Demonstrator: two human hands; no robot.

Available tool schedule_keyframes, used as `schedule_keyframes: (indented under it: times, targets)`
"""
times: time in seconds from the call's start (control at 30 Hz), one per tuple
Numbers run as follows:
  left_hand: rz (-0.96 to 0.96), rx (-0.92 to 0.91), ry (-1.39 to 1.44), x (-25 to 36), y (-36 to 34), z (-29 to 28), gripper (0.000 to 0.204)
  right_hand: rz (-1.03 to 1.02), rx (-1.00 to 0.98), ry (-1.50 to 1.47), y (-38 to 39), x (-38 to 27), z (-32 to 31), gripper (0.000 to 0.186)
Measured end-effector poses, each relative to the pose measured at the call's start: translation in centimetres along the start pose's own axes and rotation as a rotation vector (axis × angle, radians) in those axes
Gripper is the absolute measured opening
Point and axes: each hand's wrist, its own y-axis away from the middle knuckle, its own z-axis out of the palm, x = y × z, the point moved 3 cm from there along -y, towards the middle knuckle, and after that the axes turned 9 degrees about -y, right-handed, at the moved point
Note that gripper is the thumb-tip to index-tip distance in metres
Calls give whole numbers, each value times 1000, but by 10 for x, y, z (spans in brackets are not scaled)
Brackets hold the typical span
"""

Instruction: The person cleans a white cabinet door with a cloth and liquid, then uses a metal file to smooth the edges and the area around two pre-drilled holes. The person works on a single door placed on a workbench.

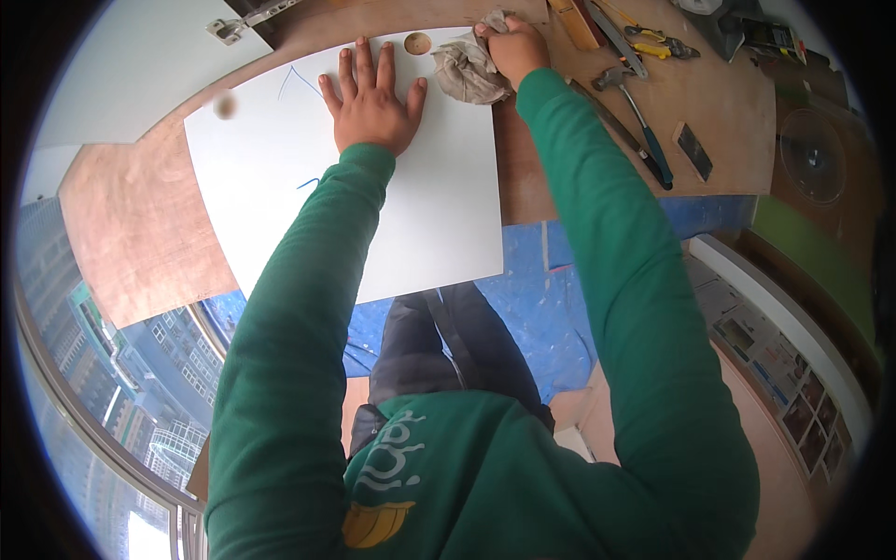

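My left hand (373,112) lies flat on a white board (434,205), fingers spread, near its far edge. The board has blue pen marks and two round recesses, the right one (417,44) showing bare wood. My right hand (513,51) grips a crumpled greyish cloth (462,70), which rests over the board's far right corner and the wood surface beside it.
A wooden worktop (140,229) holds a hammer (644,126), pliers (653,49), a long grey tool (616,42), a dark bar (607,121) and a phone-like object (693,151). A metal hinge (233,28) hangs upper left. Blue sheeting (551,308) lies below; a window (112,392) is left.
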Motion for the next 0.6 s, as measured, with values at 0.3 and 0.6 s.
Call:
schedule_keyframes:
  times: [0.3, 0.6]
  targets:
    - [-2, 11, 3, -5, -5, 5, 75, 152, -170, 107, 254, 95, -53, 35]
    - [12, 75, -40, -3, -4, 9, 74, 753, -507, -693, 342, 128, -138, 39]
